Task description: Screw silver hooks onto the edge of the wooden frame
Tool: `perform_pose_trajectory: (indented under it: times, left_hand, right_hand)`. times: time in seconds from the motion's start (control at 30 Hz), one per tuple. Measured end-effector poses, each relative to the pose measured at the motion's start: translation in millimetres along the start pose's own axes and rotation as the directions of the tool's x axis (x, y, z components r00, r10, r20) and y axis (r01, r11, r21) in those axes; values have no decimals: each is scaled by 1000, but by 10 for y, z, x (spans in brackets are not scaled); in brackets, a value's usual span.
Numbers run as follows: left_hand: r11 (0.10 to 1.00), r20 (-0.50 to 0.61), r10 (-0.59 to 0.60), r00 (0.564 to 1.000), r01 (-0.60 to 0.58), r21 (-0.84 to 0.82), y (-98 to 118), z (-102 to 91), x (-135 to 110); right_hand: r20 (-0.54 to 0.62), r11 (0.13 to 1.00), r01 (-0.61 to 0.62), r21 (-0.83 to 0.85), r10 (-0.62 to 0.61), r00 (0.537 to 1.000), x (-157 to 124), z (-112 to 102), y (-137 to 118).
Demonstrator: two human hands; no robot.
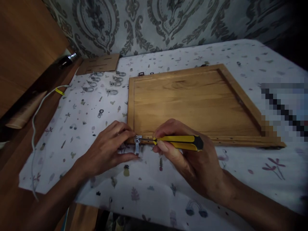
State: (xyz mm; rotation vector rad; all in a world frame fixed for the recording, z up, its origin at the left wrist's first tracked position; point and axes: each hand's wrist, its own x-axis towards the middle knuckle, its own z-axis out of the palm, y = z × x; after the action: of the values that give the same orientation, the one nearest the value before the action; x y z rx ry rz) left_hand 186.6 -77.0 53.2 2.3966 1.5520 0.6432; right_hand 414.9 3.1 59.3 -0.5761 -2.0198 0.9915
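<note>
A wooden cabinet door (178, 99) with a raised frame lies flat on the table. At its near left corner sits a small metal hinge (137, 144), its arm pointing toward me past the door's edge. My left hand (108, 149) is closed around the hinge, fingers by the door's corner and thumb at the lower end of the arm. In my right hand (190, 157) is a yellow and black screwdriver (180, 142), held nearly level. Its shaft points left and the tip meets the hinge; the screw head itself is too small to make out.
Several metal hinges (112, 92) lie at the back left, near a piece of brown cardboard (98, 64). A small metal part (100, 113) rests left of the door. A white cable (33, 128) runs along the left side. The patterned tablecloth (154, 199) covers the table.
</note>
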Motion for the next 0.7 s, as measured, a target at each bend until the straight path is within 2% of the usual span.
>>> perform_pose_trajectory:
  times: [0.3, 0.7]
  left_hand:
    - [996, -11, -13, 1000, 12, -84, -17, 38, -6]
    - [978, 7, -104, 995, 103, -184, -86, 90, -13]
  right_hand:
    - [4, 1000, -10, 12, 10, 1000, -21, 4, 5]
    - [6, 1000, -5, 9, 5, 1000, -36, 17, 34]
